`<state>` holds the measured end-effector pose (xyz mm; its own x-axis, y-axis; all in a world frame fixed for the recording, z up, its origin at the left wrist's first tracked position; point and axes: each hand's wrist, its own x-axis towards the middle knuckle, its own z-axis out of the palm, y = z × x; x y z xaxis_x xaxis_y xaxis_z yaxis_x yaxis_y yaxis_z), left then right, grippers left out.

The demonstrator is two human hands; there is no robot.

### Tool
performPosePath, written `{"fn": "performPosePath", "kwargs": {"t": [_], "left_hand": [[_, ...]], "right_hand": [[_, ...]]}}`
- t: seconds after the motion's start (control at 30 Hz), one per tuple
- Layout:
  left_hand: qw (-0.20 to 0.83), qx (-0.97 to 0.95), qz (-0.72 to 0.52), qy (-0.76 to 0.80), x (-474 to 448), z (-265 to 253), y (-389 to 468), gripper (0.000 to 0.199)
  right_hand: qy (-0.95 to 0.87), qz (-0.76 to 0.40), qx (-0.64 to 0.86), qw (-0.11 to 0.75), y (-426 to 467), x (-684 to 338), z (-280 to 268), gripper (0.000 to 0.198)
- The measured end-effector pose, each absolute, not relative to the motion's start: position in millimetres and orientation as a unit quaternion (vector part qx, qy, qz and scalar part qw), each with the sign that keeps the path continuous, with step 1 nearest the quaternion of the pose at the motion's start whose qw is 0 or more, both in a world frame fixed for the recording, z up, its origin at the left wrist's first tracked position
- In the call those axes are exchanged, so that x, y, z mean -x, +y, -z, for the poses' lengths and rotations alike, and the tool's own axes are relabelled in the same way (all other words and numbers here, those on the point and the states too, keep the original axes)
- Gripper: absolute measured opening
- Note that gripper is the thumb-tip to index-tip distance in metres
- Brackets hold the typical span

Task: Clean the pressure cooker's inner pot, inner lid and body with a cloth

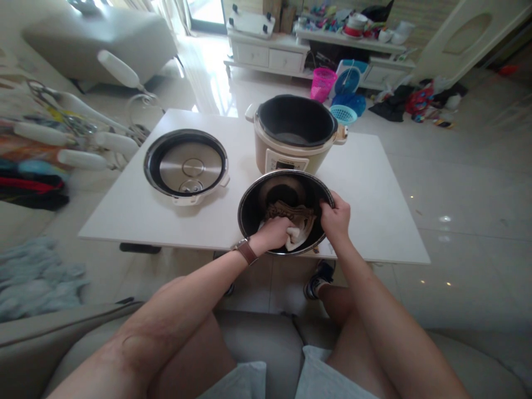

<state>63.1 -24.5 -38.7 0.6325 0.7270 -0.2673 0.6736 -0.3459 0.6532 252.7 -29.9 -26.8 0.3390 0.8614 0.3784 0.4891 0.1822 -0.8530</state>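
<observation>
The round pot (286,191), black inside with a thin pale rim (286,172), was tilted before the cooker (266,141); whether it touched the table (366,194) was unclear. Inside, the left hand (275,233) was curled around a brown-and-white cloth (305,218); the right hand (336,218) clasped the rim.

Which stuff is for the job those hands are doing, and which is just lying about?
For the job:
The cloth, in the left hand inside the dark pot
The dark pot, its rim gripped by the right hand
Probably the cooker and what looks like its lid

Just lying about:
The pink basket
The light blue basket
The grey fluffy heap
</observation>
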Motion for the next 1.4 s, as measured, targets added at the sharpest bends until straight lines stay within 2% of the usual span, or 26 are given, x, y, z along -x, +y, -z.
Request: {"fn": "performPosePath", "kwargs": {"t": [0.23,0.37,0.47,0.83,1.0,1.07,1.2,1.4], "left_hand": [[0.538,-0.694,-0.266,0.398,-79.8,60.7,-26.4,0.052],[0.543,-0.647,-0.356,0.399,-88.2,60.1,-31.4,0.051],[0.493,-0.702,-0.317,0.404,-84.6,57.4,-31.5,0.052],[0.351,-0.844,-0.054,0.403,-61.6,55.2,-22.4,0.039],[0.290,-0.850,0.043,0.439,-61.1,42.1,-23.5,0.034],[0.272,-0.853,0.055,0.441,-61.7,41.2,-23.4,0.032],[0.281,-0.854,0.044,0.436,-61.2,42.6,-23.1,0.037],[0.376,-0.816,-0.046,0.437,-59.9,47.2,-22.0,0.041]], "right_hand": [[-0.483,-0.178,0.624,0.588,-37.2,-228.9,48.6,0.025],[-0.449,-0.173,0.625,0.615,-43.2,-213.9,59.2,0.027],[-0.446,-0.172,0.628,0.614,-44.6,-210.2,62.2,0.028],[-0.511,-0.167,0.629,0.562,-32.8,-234.9,42.0,0.026],[-0.549,-0.188,0.609,0.541,-21.2,-259.3,32.7,0.038],[-0.558,-0.199,0.600,0.537,-18.8,-264.9,32.0,0.042],[-0.557,-0.190,0.609,0.531,-21.3,-261.5,31.8,0.037],[-0.551,-0.164,0.618,0.536,-29.8,-249.5,28.9,0.035]]}}
